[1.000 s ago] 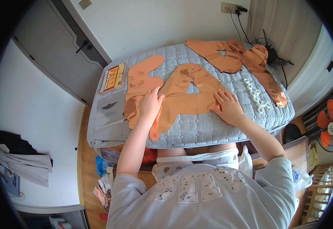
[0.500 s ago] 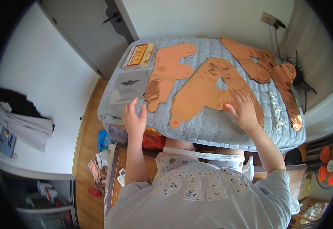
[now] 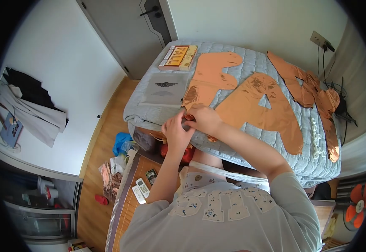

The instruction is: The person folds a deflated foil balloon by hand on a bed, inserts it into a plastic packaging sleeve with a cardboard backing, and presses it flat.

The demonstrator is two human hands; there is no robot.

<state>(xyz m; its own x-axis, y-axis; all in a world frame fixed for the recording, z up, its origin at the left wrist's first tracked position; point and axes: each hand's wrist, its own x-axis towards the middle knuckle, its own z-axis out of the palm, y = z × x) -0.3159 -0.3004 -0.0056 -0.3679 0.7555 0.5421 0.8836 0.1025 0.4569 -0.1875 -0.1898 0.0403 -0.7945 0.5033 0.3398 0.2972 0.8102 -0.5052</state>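
Observation:
A flat copper foil balloon shaped like an F (image 3: 212, 75) lies on the grey quilted mattress (image 3: 153, 113). Its lower end reaches into my two hands, which meet at the mattress's front edge. My left hand (image 3: 178, 132) is closed around that end, fingers bent. My right hand (image 3: 206, 119) pinches the same part from above, its wrist bent in. Something small and dark shows between the fingertips; I cannot make out its detail. Beside it, a flat A-shaped foil balloon (image 3: 237, 107) lies partly under my right forearm.
More crumpled copper foil balloons (image 3: 302, 90) lie at the right, near a curled white strip (image 3: 316, 138). A box lettered FALL (image 3: 178, 58) and a grey plastic bag (image 3: 164, 90) are at the left. Remote controls (image 3: 142, 187) lie below. An orange fan (image 3: 361, 203) stands right.
My hands, apart and open before, have come together at the lower end of the F balloon. My right hand moved left, off the A balloon. The view has shifted left.

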